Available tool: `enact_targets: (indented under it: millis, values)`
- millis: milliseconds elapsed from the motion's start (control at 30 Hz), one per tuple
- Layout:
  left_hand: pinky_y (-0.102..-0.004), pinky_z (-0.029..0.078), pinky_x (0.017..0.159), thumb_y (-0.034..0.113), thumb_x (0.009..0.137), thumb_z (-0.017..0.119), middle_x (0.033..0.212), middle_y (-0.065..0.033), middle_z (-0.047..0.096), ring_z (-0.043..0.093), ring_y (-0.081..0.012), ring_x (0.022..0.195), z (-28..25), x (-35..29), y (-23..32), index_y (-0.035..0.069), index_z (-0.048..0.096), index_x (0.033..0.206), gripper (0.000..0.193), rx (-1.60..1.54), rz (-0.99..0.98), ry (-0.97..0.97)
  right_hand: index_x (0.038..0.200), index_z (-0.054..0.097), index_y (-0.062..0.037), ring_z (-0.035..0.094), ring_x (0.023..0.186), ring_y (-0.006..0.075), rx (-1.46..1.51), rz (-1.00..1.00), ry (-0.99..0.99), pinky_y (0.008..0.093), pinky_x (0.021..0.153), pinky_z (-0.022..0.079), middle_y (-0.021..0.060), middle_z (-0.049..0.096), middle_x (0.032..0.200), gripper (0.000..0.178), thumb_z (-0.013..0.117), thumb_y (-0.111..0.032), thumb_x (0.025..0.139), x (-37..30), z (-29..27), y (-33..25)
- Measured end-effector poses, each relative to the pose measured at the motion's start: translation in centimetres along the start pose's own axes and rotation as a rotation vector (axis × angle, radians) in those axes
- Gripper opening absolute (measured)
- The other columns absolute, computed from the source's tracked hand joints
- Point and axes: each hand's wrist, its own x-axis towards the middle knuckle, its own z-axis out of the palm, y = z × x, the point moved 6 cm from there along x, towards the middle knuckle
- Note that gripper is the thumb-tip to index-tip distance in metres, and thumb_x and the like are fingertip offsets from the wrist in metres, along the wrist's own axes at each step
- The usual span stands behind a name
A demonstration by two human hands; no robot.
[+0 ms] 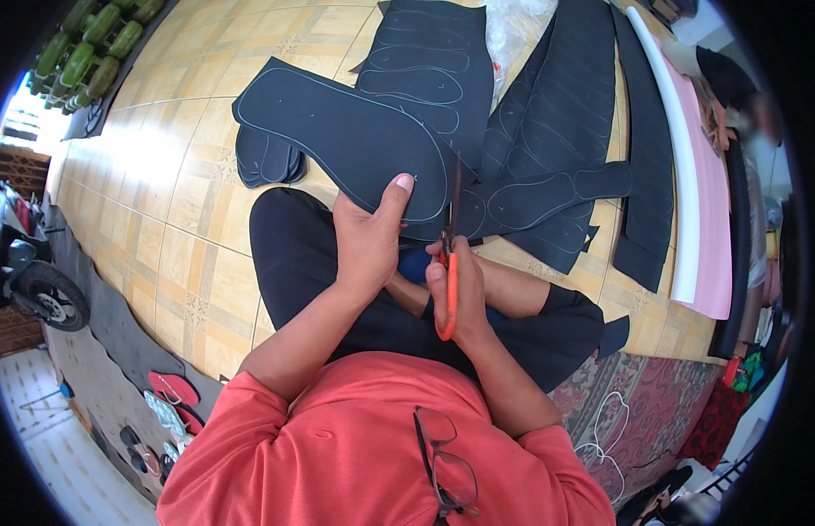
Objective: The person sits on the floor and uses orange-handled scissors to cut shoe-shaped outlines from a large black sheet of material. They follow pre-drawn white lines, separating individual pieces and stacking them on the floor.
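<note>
My left hand (369, 235) grips a black sheet (333, 127) from below, thumb on top, near the wide end of a shoe-sole outline drawn in a light line. In my right hand (469, 285) are scissors (451, 294) with orange handles. Their blades point away from me and lie at the sheet's right edge, beside the outline; whether they are cutting into it I cannot tell. Under the sheet's left end sits a small stack of cut black soles (265, 159). To the right lies another black strip (548, 200) marked with sole outlines.
Large black sheets (421, 44) with drawn outlines spread over the tiled floor (175, 202) ahead. Further right are white and pink rolls (688, 175) and clear plastic (513, 35). A patterned rug (635, 412) with a white cable is at right; sandals (175, 386) and a motorbike (35, 280) at left.
</note>
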Motion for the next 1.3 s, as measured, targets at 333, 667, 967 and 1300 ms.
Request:
enact_targets:
  millis: [333, 667, 967, 1300]
  values:
    - [-0.0267, 0.05, 0.075, 0.009, 0.092, 0.063, 0.097, -0.0054, 0.066, 0.06, -0.0105, 0.085, -1.0, 0.6, 0.7, -0.004, 0.061, 0.108, 0.021, 0.119, 0.07, -0.051, 0.078, 0.047, -0.003, 0.044, 0.053, 0.0192, 0.072, 0.15, -0.078, 0.0346, 0.052, 0.038, 0.01, 0.046, 0.058, 0.034, 0.057, -0.029, 0.098, -1.0, -0.4, 0.8]
    - [-0.0278, 0.049, 0.079, 0.009, 0.09, 0.065, 0.095, -0.0052, 0.067, 0.06, -0.0108, 0.086, -2.3, -0.4, -0.4, -0.004, 0.063, 0.106, 0.021, 0.288, 0.009, -0.16, 0.084, 0.05, -0.0026, 0.052, 0.056, 0.0218, 0.132, 0.126, -0.047, 0.0348, 0.055, 0.043, 0.0098, 0.051, 0.062, 0.03, 0.053, -0.029, 0.098, 0.0, 0.2, 1.4]
    - [-0.0282, 0.05, 0.082, 0.008, 0.088, 0.066, 0.098, -0.0055, 0.067, 0.061, -0.0109, 0.089, -3.3, -0.2, -1.1, -0.004, 0.062, 0.109, 0.024, 0.395, -0.072, -0.262, 0.083, 0.052, -0.0028, 0.053, 0.056, 0.0144, 0.17, 0.167, -0.088, 0.0315, 0.052, 0.041, 0.0068, 0.051, 0.062, 0.036, 0.048, -0.033, 0.101, -0.6, 0.5, 2.5]
    - [-0.0298, 0.048, 0.09, 0.01, 0.087, 0.069, 0.108, -0.0064, 0.067, 0.062, -0.0138, 0.098, -2.9, -1.1, -3.0, -0.003, 0.061, 0.117, 0.034, 0.389, -0.186, -0.481, 0.092, 0.052, -0.0001, 0.056, 0.055, 0.0123, 0.582, 0.417, 0.025, 0.0263, 0.05, 0.045, 0.0055, 0.056, 0.068, 0.024, 0.056, -0.024, 0.095, -1.0, 0.4, 4.1]
